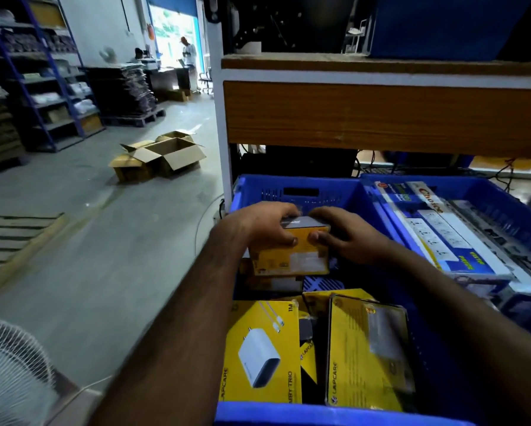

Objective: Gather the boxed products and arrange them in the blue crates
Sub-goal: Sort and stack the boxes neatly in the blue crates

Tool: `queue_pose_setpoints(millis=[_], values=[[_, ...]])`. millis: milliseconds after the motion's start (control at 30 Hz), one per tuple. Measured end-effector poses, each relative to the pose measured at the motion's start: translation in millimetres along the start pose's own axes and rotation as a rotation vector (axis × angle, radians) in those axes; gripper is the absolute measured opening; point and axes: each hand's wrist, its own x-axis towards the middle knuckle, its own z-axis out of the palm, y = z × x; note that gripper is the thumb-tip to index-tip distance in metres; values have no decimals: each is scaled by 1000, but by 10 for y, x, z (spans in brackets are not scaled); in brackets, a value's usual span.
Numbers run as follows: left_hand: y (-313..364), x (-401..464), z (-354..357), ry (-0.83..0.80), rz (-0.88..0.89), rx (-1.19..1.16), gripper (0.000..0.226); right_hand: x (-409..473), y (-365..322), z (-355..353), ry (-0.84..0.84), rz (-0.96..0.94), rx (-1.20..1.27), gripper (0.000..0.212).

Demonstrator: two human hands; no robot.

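- Nearest the lens, my two forearms reached forward over the near rim of the blue crate (291,415), beside a white fan guard (10,367) at the lower left.
- Two yellow Lapcare boxes lay in the near part of that crate: the charger box (262,352), printed with a white adapter, and beside it a glossy yellow box (370,355) tilted against its neighbours.
- Farther in, the small yellow box (291,252) sat between both hands, above the other cartons and short of the crate's far wall.
- My left hand (265,224) gripped it with fingers curled over the top edge and thumb pressed on the near face.
- My right hand (342,233) gripped the opposite side the same way, its thumb almost meeting the left one.
- Whether the box rested on the cartons beneath or hung free, I could not tell.
- A second blue crate (504,195) stood to the right, holding long power-strip boxes (442,229) laid flat.
- For this step I judged it best to lower the box squarely, label face aligned with its neighbours, into the bare patch of crate floor just below it, and to release only once it sat level.
- Opened cardboard cartons (162,155) lay on the concrete floor well off to the left.
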Motion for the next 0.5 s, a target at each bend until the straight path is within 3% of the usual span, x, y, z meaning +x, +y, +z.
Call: queue_pose_setpoints(millis=[67, 167, 267, 400, 500], values=[[-13, 10, 32, 11, -23, 72, 49, 32, -1, 104, -13, -36, -83, 45], [-58, 6, 79, -2, -87, 111, 45, 20, -27, 128, 41, 58, -67, 45], [-105, 7, 143, -81, -145, 176, 43, -63, -127, 75, -1, 68, -123, 16], [-90, 20, 166, -127, -157, 188, 50, -199, -333, 135, -558, 150, -89, 20], [-36, 23, 169, -143, -162, 226, 53, -233, -504, 277, -856, 131, -82, 51]])
